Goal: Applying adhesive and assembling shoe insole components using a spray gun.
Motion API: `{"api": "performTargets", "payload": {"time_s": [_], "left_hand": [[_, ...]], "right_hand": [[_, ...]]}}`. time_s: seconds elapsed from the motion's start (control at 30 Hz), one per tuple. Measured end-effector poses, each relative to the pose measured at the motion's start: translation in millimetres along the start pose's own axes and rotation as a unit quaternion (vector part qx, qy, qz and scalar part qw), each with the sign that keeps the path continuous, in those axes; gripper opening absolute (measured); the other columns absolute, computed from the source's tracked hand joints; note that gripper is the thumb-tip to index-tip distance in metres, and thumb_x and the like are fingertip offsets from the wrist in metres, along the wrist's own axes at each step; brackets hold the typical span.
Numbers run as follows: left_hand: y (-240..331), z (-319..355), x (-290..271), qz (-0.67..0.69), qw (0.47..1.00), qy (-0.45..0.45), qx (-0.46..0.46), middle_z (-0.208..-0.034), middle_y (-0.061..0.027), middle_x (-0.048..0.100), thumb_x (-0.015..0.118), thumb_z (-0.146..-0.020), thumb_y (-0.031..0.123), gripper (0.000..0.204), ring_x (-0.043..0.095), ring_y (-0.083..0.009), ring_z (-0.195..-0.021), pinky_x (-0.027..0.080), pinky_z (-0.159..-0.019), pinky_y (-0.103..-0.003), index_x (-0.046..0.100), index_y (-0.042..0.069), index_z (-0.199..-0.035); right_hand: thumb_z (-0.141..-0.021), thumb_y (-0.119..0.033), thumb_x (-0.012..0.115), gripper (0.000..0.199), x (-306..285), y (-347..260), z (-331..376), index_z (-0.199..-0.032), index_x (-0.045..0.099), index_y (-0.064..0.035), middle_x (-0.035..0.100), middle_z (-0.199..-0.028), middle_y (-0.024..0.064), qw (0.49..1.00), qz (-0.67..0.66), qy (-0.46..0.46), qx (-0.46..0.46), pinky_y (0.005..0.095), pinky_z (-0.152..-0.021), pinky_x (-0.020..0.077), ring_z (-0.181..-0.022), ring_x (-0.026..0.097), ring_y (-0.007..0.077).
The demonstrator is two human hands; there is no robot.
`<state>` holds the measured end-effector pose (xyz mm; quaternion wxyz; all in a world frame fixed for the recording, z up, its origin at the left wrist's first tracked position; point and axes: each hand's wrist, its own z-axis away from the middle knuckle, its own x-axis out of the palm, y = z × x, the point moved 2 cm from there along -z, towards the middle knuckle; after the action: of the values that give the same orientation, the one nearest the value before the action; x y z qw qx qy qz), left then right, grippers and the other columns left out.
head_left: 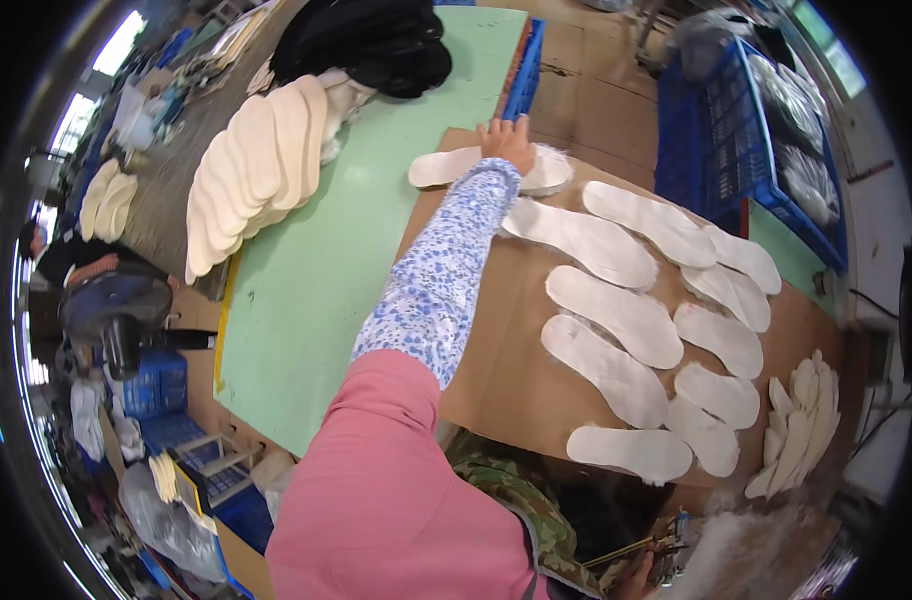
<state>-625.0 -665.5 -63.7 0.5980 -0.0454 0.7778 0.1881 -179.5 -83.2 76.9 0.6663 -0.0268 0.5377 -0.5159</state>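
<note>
My left hand (pixel 507 148), at the end of a patterned sleeve, lies palm down with its fingers stretched over a pale insole (pixel 444 167) at the far edge of a brown cardboard sheet (pixel 496 370). The insole's fluffy end shows right of the hand. Several white, fuzzy-edged insoles (pixel 616 315) lie spread over the cardboard to the right. Low in the picture, partly cut off and dim, my right hand (pixel 636 580) is closed around a small metal tool (pixel 670 545) with a bit of blue; its kind is unclear. A whitish blur lies beside it.
Cream insoles (pixel 266 150) stand in an overlapping row on the green tabletop (pixel 326 290), near black cloth (pixel 361 45). More insoles (pixel 801 425) are stacked at the right. A blue crate (pixel 711 150) with bagged goods stands far right. On the left are a fan (pixel 116 310) and another person (pixel 66 255).
</note>
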Motion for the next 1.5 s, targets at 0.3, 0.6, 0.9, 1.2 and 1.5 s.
{"api": "performTargets", "payload": {"time_s": [0.3,0.6,0.9,1.2,1.5], "left_hand": [[47.9,-12.5,1.8,-0.048,0.981,-0.174,-0.067,-0.133,-0.017,0.049,0.046,-0.092,0.04,0.054,0.042,-0.0317,-0.126,0.012,-0.109,-0.062,0.04,0.012,-0.138],[86.5,10.9,-10.6,0.077,0.995,-0.067,0.007,-0.13,-0.017,0.052,0.048,-0.091,0.036,0.052,0.025,-0.0377,-0.136,0.005,-0.108,-0.066,0.044,0.007,-0.134],[108.4,134.2,-109.3,0.34,0.924,0.132,0.11,-0.103,-0.0118,0.054,0.054,-0.079,0.008,0.033,0.046,-0.0286,-0.11,0.026,-0.101,-0.051,0.055,0.007,-0.112],[183.1,355.9,-134.1,0.572,0.819,-0.043,0.005,-0.088,-0.0047,0.052,0.05,-0.084,-0.002,0.019,0.05,-0.0135,-0.081,0.044,-0.075,-0.027,0.055,0.003,-0.102],[407.5,539.5,-170.4,0.569,0.684,-0.449,0.087,-0.074,-0.0005,0.058,0.05,-0.094,0.011,0.014,0.045,-0.0042,-0.057,0.037,-0.051,-0.022,0.06,0.002,-0.092]], "right_hand": [[-0.093,-0.033,0.055,0.036,9.7,-22.6,16.5,-0.119,0.06,-0.0086,0.064,-0.099,0.0083,0.991,0.116,0.055,0.028,0.0327,-0.071,0.0483,-0.081,0.058,0.0176],[-0.092,-0.027,0.057,0.033,40.0,-33.3,-6.5,-0.117,0.061,-0.0066,0.063,-0.098,0.005,1.0,0.007,-0.025,-0.017,0.0277,-0.062,0.0408,-0.072,0.051,0.0122],[-0.092,-0.022,0.058,0.03,48.8,-29.6,-34.9,-0.116,0.061,-0.0047,0.063,-0.097,0.0016,0.991,-0.055,-0.067,-0.105,0.0226,-0.053,0.0334,-0.063,0.043,0.0067],[-0.089,-0.016,0.062,0.024,-25.1,8.4,-7.2,-0.11,0.063,-0.0039,0.059,-0.095,-0.0028,0.965,-0.25,-0.051,-0.057,0.018,-0.047,0.028,-0.057,0.038,0.0017],[-0.09,-0.008,0.058,0.019,-195.2,155.7,93.8,-0.108,0.063,-0.0013,0.057,-0.087,-0.0039,0.941,-0.318,0.116,-0.007,0.0215,-0.064,0.0382,-0.074,0.046,0.0044]]}}
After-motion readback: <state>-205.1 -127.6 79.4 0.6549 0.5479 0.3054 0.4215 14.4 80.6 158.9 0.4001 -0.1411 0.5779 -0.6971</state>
